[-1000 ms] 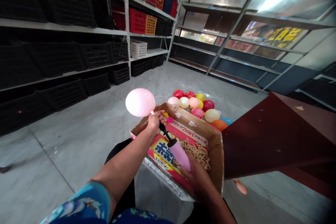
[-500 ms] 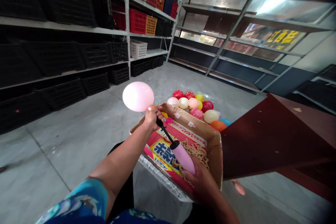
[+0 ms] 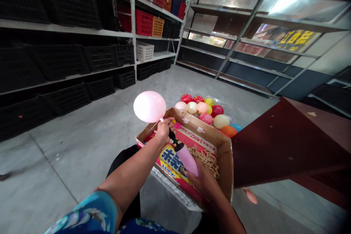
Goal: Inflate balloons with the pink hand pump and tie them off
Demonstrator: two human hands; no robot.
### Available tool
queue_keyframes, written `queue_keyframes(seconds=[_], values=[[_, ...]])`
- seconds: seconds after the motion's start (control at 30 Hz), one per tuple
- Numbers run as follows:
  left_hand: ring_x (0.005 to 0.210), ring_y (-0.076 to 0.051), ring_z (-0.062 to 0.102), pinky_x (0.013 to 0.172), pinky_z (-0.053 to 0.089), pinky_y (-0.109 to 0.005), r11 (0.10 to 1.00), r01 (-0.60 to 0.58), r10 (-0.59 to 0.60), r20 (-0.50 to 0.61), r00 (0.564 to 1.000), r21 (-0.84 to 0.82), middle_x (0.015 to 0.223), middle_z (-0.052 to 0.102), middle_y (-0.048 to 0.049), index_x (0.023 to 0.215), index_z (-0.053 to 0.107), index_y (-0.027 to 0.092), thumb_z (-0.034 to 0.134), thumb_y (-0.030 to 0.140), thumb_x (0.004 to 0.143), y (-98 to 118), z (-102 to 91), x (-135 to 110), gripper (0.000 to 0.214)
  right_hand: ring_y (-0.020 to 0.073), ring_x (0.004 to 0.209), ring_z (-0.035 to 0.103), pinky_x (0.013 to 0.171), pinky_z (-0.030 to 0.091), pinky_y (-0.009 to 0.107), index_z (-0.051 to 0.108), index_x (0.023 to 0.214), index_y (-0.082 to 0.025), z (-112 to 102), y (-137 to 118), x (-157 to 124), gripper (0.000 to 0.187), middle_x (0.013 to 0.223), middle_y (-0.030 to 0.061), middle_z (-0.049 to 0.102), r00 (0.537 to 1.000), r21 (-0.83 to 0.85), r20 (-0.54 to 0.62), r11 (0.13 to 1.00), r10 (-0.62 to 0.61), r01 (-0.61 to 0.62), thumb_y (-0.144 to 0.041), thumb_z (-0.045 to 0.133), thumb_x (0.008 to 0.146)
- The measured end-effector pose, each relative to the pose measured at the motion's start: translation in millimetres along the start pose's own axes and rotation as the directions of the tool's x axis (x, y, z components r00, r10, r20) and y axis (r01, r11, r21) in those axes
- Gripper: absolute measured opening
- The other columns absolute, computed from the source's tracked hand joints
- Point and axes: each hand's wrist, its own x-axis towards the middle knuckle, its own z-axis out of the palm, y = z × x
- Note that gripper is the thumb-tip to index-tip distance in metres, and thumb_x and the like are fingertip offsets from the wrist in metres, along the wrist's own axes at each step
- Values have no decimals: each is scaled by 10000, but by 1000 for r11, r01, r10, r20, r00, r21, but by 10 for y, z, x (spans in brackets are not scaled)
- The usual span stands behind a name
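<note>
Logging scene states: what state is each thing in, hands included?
Left hand: closed at balloon neck and pump's black end
Right hand: wrapped around pump barrel
Pink balloon: inflated; can't tell if tied
Pump: held, black rod partly out
Box: open-topped
Beige strands: tangled, inside box
Floor balloons: inflated
Orange-pink balloon: looks limp, on floor
White basket: upright, shelved

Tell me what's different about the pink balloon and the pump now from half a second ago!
The left hand and pink balloon moved right and a little down in the picture. The right hand and pink pump shifted slightly left, so the hands are closer and less black rod shows. Both hands kept hold. The floor balloons stayed put.
</note>
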Motion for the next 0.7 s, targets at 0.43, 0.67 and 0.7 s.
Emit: queue_keyframes(seconds=[0.43,0.67,0.7], values=[[355,-67,274,394,305,-215,1000,-23,22,24,999,19,458,255,85,844,520,141,460,100,701,403,73,140,161,270,1037,585,878,430,363,482,1268,-170,-105,203,-124,581,1194,123,608,998,-2,51,999,49,-49,-428,587,758],[351,-63,260,385,283,-209,999,-32,32,-14,999,7,457,240,86,826,517,144,453,99,714,321,28,130,137,266,977,608,813,446,351,496,1244,-180,-59,272,-163,528,1149,120,630,994,2,85,997,72,-73,-398,572,769],[352,-63,261,386,281,-210,1000,-25,25,-13,1000,8,459,242,86,830,516,144,453,102,716,273,29,115,137,266,988,603,821,443,351,495,1241,-179,-46,248,-144,527,1157,121,625,995,4,76,998,57,-58,-399,574,769]])
